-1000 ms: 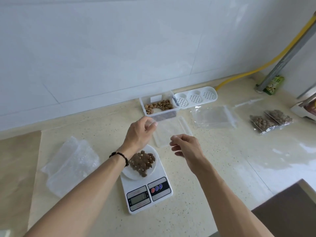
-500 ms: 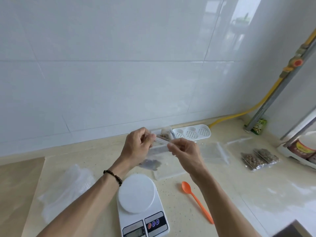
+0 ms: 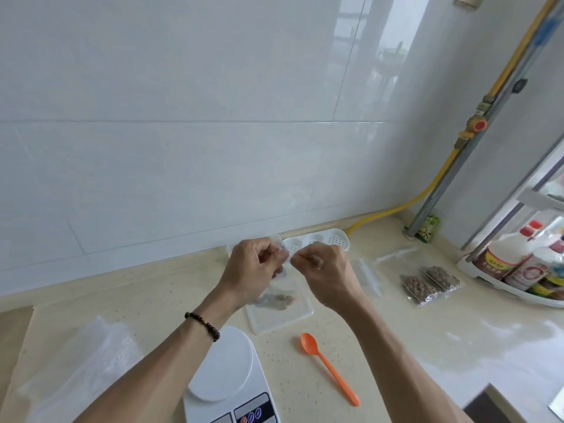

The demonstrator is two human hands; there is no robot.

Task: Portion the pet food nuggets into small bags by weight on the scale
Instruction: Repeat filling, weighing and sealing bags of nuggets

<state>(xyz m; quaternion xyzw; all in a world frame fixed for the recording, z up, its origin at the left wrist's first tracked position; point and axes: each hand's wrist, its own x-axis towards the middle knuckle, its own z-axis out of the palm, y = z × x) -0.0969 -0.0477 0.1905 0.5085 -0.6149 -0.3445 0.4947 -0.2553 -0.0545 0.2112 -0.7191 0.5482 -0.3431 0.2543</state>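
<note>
One small clear bag [image 3: 282, 288] is being held up above the surface [image 3: 396, 346] by two hands. The left hand [image 3: 254, 270] and the right hand [image 3: 325, 271] are both being kept curled, fingers pinching the bag's top edge, knuckles nearly touching. A few brown nuggets [image 3: 279, 300] are being seen, blurred, through the bag's lower part. One clear lid or tray [image 3: 280, 315] is lying just beneath the bag. One white scale [image 3: 227, 380] is being left bare at the near edge, under the left forearm, its round plate carrying nothing. One orange spoon [image 3: 328, 367] is lying to the right of the scale, apart from it. Two filled bags [image 3: 430, 285] of nuggets are lying side by side at the right. One stack of empty bags [image 3: 82, 374] is lying at the left. One white perforated tray [image 3: 317, 241] is sitting against the wall behind the hands. One beaded bracelet [image 3: 203, 325] is being worn on the left wrist.
</note>
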